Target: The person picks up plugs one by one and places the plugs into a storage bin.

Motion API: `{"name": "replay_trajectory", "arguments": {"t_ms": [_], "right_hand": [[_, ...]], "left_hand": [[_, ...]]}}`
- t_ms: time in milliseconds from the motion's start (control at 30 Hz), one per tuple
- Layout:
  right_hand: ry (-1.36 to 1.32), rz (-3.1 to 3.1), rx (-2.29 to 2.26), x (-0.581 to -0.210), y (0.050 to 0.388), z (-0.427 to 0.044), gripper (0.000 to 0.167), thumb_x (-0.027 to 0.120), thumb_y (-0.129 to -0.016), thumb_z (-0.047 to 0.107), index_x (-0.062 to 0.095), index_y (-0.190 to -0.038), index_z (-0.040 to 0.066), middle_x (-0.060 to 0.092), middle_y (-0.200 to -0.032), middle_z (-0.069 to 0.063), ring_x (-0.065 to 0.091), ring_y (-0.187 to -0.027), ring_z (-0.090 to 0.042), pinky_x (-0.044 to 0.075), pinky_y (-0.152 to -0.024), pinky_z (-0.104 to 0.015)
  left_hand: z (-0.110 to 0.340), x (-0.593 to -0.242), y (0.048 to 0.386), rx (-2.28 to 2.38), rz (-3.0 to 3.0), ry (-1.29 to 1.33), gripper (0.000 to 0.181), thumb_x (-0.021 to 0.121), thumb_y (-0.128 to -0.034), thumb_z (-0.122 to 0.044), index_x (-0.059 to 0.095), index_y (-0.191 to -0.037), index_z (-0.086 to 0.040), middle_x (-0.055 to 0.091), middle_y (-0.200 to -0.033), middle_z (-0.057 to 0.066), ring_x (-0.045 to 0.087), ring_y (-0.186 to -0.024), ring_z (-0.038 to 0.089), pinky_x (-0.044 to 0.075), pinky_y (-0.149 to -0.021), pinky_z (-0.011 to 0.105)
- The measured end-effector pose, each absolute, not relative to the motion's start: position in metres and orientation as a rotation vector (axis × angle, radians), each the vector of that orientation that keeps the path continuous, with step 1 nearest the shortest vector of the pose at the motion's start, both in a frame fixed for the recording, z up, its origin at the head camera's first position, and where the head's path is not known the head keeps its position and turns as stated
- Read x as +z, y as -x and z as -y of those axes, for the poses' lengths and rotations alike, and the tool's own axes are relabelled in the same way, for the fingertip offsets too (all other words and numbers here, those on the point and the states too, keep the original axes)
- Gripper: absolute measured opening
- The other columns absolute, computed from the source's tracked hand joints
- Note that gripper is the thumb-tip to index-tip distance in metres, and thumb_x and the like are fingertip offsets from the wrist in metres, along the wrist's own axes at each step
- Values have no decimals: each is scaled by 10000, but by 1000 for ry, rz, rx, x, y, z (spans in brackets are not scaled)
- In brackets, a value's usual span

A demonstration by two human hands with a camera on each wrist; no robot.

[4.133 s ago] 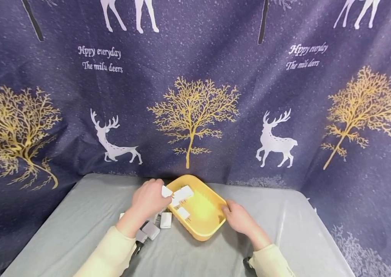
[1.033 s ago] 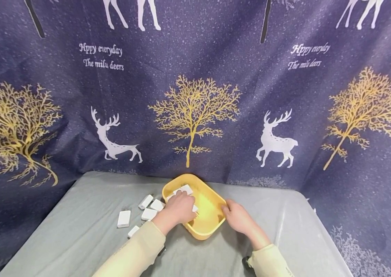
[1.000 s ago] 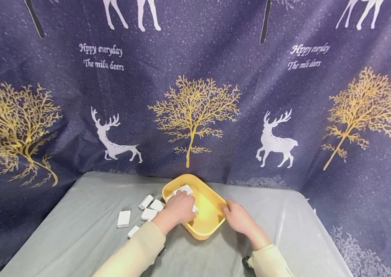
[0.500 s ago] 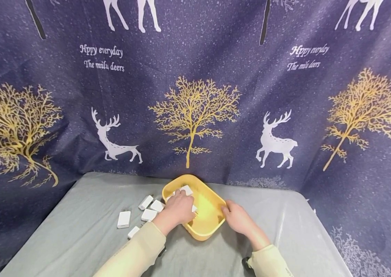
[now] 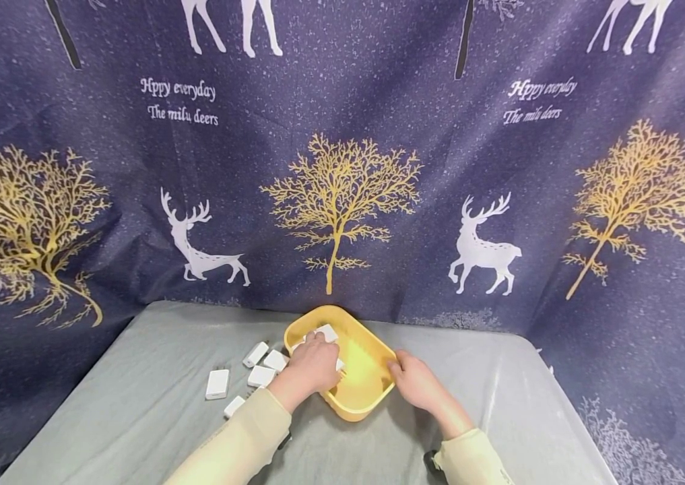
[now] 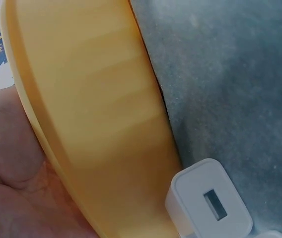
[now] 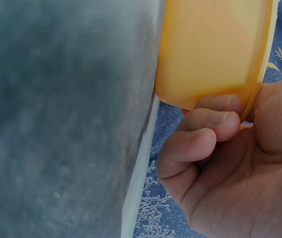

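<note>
Left hand (image 5: 316, 365): palm down over yellow basket (image 5: 368, 374), lower centre; fingertips hidden, grip cannot be told.
Right hand (image 5: 416, 381): fingers curled, gripping basket's right rim.
White adapters (image 5: 217, 384): in basket and lower left.

The yellow basket (image 5: 369, 374) looked to me like smooth plastic with a soft sheen, the white chargers (image 5: 217, 384) on the left like smooth plastic too, the grey table cover (image 5: 475, 377) faintly shiny, the far backdrop (image 5: 342, 87) creased cloth, and the sleeves (image 5: 234, 439) matt fabric.

1 bin (image 5: 362, 377), 2 hands (image 5: 418, 382), 5+ plugs (image 5: 217, 384) on tbl (image 5: 136, 404)
</note>
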State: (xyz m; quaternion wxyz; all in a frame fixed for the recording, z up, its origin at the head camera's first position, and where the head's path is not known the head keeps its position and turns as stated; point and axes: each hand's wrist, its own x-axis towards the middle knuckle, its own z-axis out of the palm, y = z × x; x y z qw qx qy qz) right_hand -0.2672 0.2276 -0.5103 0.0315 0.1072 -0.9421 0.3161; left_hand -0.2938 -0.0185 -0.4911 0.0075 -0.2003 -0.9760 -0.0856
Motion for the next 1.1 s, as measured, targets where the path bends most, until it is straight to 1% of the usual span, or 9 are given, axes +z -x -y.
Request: {"name": "replay_trajectory", "arguments": {"t_ms": [267,400,500,633,667,800,833,900,1100], "right_hand": [[-320,2898,991,-511,266,-228,167,574,-1123,128,603,-959,114,516,-747,6,521,-691,-178,483,-685,-419],[-323,2902,987,-511,266,-229,166,572,-1126,131,604,-964,113,516,-748,6,523,-694,-177,485,-686,-419],[-322,2902,980,-510,266,-229,169,572,-1124,129,599,-958,115,516,-748,5,526,-698,-180,492,-697,-427],[-320,2905,979,-509,266,-229,183,571,-1122,126,585,-940,119,510,-743,4,519,-691,-180,487,-694,-425],[-319,2907,982,-509,265,-229,185,571,-1123,128,583,-938,119,509,-742,4,517,-688,-180,485,-690,-422],[-316,2907,991,-510,266,-229,185,573,-1123,130,586,-938,118,511,-744,4,516,-687,-179,481,-683,-417],[-314,2907,995,-510,266,-229,183,574,-1122,129,587,-940,117,511,-744,3,517,-688,-179,481,-682,-416],[-313,2906,993,-510,266,-229,184,573,-1122,128,587,-939,116,511,-743,3,516,-686,-179,479,-678,-414],[-320,2910,983,-509,267,-227,178,568,-1122,118,603,-947,109,515,-746,7,519,-692,-177,483,-690,-418]], "left_hand": [[18,-489,293,-278,3067,644,223,848,-894,-298,752,-981,-117,599,-1032,111,547,-1040,316,537,-801,468],[20,-491,292,-279,3028,647,311,831,-920,-351,783,-1067,-81,635,-1087,153,578,-1077,348,551,-844,498],[22,-490,293,-278,2988,657,355,815,-932,-376,787,-1099,-64,650,-1126,181,591,-1096,364,554,-859,502],[22,-485,290,-310,2942,667,337,806,-945,-374,775,-1079,-66,649,-1117,178,590,-1072,357,552,-842,498],[23,-484,289,-322,2931,669,344,806,-950,-374,774,-1093,-63,650,-1121,178,588,-1066,356,551,-846,500],[24,-477,285,-356,2876,674,378,813,-957,-373,780,-1158,-55,666,-1139,185,599,-1075,360,547,-903,501],[25,-475,285,-363,2861,678,374,812,-959,-371,781,-1153,-52,669,-1133,184,601,-1071,360,545,-910,497],[26,-471,283,-383,2827,686,369,812,-962,-365,787,-1152,-50,672,-1107,173,603,-1053,355,546,-896,490],[31,-458,279,-480,2716,714,326,811,-955,-337,801,-1106,-48,652,-986,115,609,-993,353,541,-790,494]]}}
